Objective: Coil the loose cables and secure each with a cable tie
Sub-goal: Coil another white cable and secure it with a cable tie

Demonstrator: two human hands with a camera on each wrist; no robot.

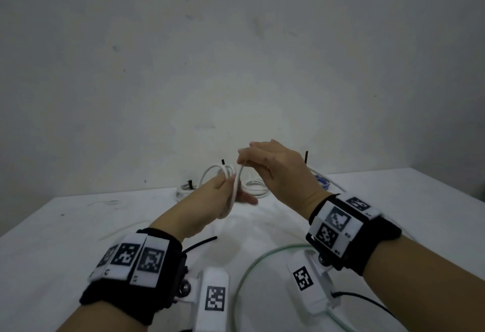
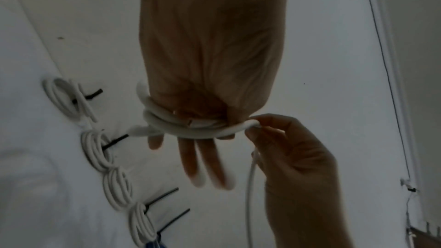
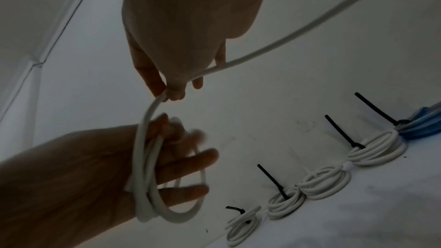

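Note:
A white cable (image 1: pixel 234 187) (image 2: pixel 190 129) (image 3: pixel 148 167) is wound in a few turns around my left hand (image 1: pixel 231 196) (image 2: pixel 200 157) (image 3: pixel 181 159), held above the table. The fingers stick out straight through the loops, and the thumb seems to pin the turns. My right hand (image 1: pixel 242 165) (image 2: pixel 254 126) (image 3: pixel 167 91) pinches the same cable just above the left hand, between thumb and fingertips. The loose length (image 1: pixel 249 266) (image 3: pixel 286 39) trails from the pinch down toward me. A loose black cable tie (image 1: pixel 199 243) lies on the table under my left wrist.
Several coiled white cables (image 3: pixel 324 182) (image 2: pixel 95 150) with black ties (image 3: pixel 341 131) standing up line the back of the white table (image 1: pixel 78 226), ending in a blue coil (image 3: pixel 420 129) (image 1: pixel 321 182). A bare wall rises behind them.

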